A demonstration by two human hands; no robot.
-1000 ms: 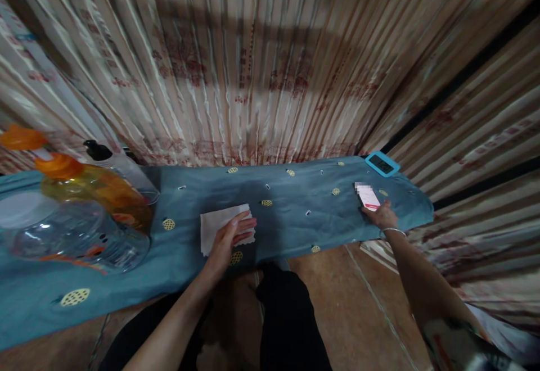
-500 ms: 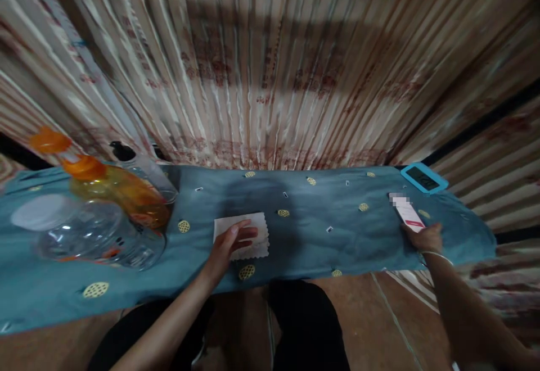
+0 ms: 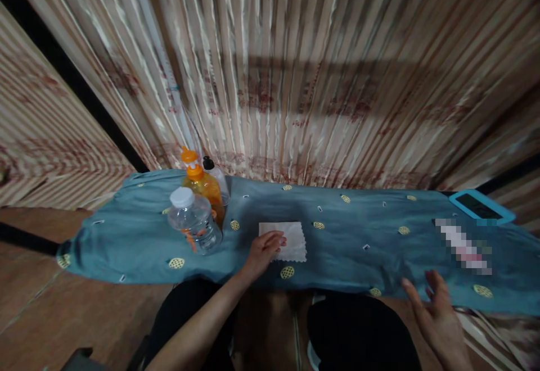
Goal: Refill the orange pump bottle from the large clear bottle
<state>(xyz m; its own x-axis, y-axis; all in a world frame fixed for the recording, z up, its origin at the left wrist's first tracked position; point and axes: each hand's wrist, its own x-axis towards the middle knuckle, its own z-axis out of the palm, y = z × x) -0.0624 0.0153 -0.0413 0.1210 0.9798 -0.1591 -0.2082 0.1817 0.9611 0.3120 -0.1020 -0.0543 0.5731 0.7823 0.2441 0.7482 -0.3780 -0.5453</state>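
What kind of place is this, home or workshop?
Most likely a room in a home. A striped curtain hangs behind a low surface under a blue patterned cloth, with household bottles on it. The left hand rests on a white cloth; the right hand is empty.

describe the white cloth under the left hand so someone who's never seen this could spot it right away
Start at the long teal tablecloth in front of the striped curtain. Near its middle, right of the clear bottle and orange bottle, lies a small square white cloth with the left hand resting on its near left corner. It is the only flat white thing there, and its edges are scalloped.
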